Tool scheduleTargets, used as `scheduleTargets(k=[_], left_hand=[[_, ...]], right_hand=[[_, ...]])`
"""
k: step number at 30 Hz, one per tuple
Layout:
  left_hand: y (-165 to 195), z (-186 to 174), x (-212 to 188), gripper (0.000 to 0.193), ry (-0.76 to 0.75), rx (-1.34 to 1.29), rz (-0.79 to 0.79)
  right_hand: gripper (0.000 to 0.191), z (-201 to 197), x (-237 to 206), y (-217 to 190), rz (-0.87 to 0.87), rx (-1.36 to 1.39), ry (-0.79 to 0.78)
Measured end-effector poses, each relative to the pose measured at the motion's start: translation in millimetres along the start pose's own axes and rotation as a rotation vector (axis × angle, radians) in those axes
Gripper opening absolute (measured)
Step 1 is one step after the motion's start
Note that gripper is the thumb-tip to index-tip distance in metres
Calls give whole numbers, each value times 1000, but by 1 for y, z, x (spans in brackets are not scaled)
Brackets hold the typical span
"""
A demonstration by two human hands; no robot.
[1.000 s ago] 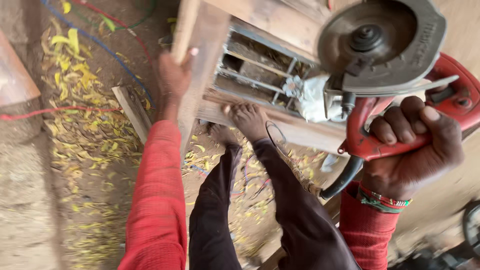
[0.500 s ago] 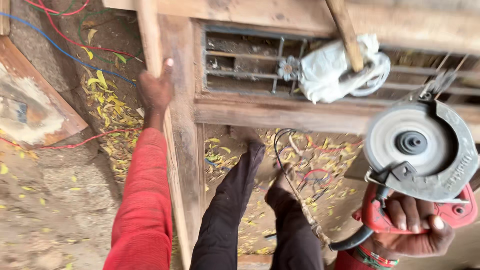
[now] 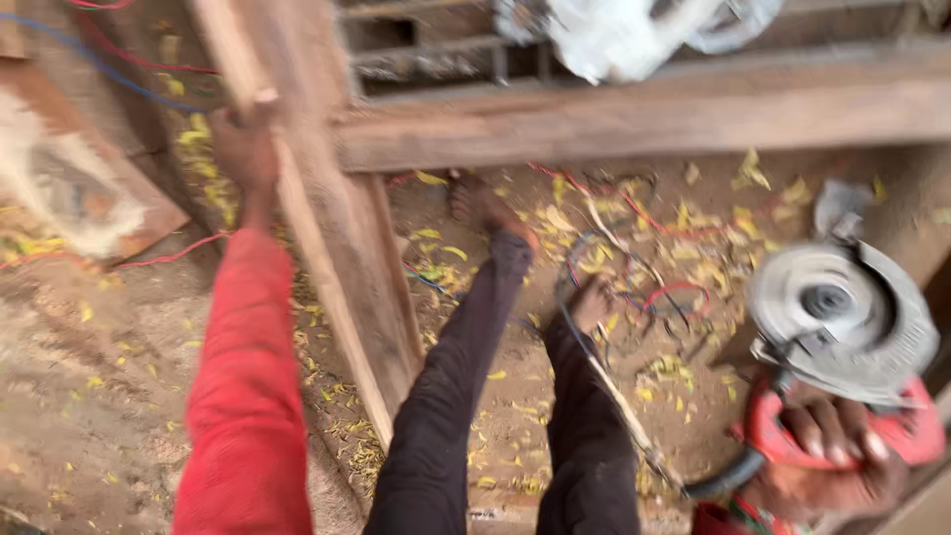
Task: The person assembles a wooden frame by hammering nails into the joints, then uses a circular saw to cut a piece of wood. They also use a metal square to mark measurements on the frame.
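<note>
The wooden frame (image 3: 634, 119) is the largest item; its horizontal rail crosses the top of the view and its upright (image 3: 327, 248) slants down past the person's dark-trousered legs (image 3: 466, 396); it looks rigid and heavy, rough-sawn rather than slippery, and is best gripped around the upright's edges. The left hand (image 3: 243, 149), on a red sleeve, is closed around the upper part of that upright. The circular saw (image 3: 842, 327) sits at lower right, well apart from the frame, blade disc facing the camera; it appears dense and front-heavy, so the red handle (image 3: 783, 441) is the proper hold, clear of the blade. The right hand (image 3: 842, 451) is wrapped firmly about that handle. A black cable (image 3: 723, 481) leaves the saw toward the ground; loose wires (image 3: 654, 287) and yellow leaves (image 3: 713, 258) lie on the dirt between the bare feet (image 3: 480, 203) and the saw.
</note>
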State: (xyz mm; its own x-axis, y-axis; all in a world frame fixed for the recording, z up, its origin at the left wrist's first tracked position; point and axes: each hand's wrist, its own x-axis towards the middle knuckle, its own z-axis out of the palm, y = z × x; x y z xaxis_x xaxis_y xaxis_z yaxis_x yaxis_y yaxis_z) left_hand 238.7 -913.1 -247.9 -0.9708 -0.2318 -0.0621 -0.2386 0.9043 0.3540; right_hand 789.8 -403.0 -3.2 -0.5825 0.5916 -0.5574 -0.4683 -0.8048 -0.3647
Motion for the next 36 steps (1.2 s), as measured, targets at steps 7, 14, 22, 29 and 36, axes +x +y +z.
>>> scheduleTargets(k=[7, 14, 22, 29, 36], left_hand=[[-1, -74, -195, 37, -265, -155, 468], [58, -69, -337, 23, -922, 6, 204], [84, -60, -358, 28, -1175, 303, 202], [45, -52, -352, 23, -1222, 298, 166], [22, -43, -360, 18, -1084, -169, 398]], right_hand=[[50, -101, -36, 5, -199, 177, 100], [47, -198, -24, 6, -262, 443, 257], [24, -320, 93, 33, -236, 509, 140], [10, -376, 120, 33, -118, 583, 181], [51, -388, 117, -42, 163, -169, 424]])
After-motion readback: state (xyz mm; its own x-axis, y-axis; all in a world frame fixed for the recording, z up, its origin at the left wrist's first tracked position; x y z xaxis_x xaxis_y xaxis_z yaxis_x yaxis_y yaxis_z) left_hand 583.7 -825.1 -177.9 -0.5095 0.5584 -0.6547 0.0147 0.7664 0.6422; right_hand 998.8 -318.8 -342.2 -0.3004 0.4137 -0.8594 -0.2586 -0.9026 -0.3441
